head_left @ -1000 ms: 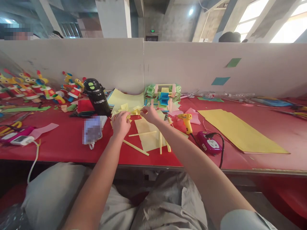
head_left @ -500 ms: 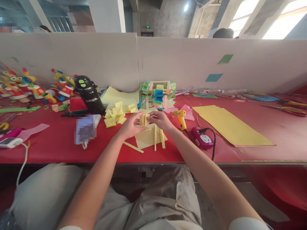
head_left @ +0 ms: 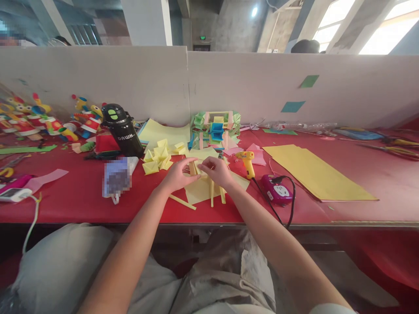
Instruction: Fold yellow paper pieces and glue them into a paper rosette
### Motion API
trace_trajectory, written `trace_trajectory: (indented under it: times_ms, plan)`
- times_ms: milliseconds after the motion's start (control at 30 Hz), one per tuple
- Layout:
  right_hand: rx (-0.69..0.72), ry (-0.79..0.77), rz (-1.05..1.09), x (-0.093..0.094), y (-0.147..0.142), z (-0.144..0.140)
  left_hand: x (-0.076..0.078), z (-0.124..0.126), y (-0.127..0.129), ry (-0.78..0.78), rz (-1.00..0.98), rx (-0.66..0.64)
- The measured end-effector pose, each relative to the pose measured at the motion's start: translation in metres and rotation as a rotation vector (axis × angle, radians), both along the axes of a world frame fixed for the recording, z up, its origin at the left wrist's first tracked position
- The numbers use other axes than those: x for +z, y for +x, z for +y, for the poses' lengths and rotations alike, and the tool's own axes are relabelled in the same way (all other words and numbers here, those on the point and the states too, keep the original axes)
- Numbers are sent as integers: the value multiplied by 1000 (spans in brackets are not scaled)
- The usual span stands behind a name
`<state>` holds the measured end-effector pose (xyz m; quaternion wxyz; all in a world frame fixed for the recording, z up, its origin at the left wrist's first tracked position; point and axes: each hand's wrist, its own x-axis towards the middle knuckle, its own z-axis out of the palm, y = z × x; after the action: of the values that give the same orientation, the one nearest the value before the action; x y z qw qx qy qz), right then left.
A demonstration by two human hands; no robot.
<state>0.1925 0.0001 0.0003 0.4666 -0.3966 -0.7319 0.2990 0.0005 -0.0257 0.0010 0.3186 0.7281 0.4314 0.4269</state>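
Both forearms (head_left: 137, 231) slant from the lower corners of the head view toward the centre. There the left hand (head_left: 178, 175) pinches a folded paper (head_left: 192, 168) between thumb and fingers, above a sheet (head_left: 196, 194). Beside it, the right hand (head_left: 218, 171) curls downward; its grip cannot be told.

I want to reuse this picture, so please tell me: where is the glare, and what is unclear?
Head view: the windows, upper right, burn white; head view: a pale sheen washes the red table at right; head view: mosaic blocks hide much of the pale item near the black bottle; head view: the paper piece in the left hand shows little detail.
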Motion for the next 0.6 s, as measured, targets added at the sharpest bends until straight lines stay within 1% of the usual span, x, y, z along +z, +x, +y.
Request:
trace_trajectory:
  times_ms: [67, 133, 167, 200, 233, 300, 400, 500, 600]
  plan:
    - [-183, 189, -31, 9, 11, -1, -1, 2, -2, 2, 6, 45]
    - [-443, 367, -28, 18, 29, -1, -2, 3, -3, -4, -1, 75]
    - [-565, 426, -38, 22, 39, -1, -3, 4, -3, -3, -2, 81]
    - [-674, 453, -49, 25, 50, -1, -4, 6, -3, 2, 0, 84]
    - [-750, 440, -77, 26, 62, -1, -5, 7, -3, 11, 2, 85]
    - [-828, 311, -173, 25, 83, -3, -7, 9, -3, 39, 0, 82]
    - [-818, 18, -380, 20, 105, -9, -9, 11, -3, 89, -13, 79]
    - [-749, -224, -630, 18, 112, -13, -10, 12, -4, 116, -11, 92]
    - [-701, -347, -775, 18, 110, -9, -11, 12, -4, 105, -17, 91]
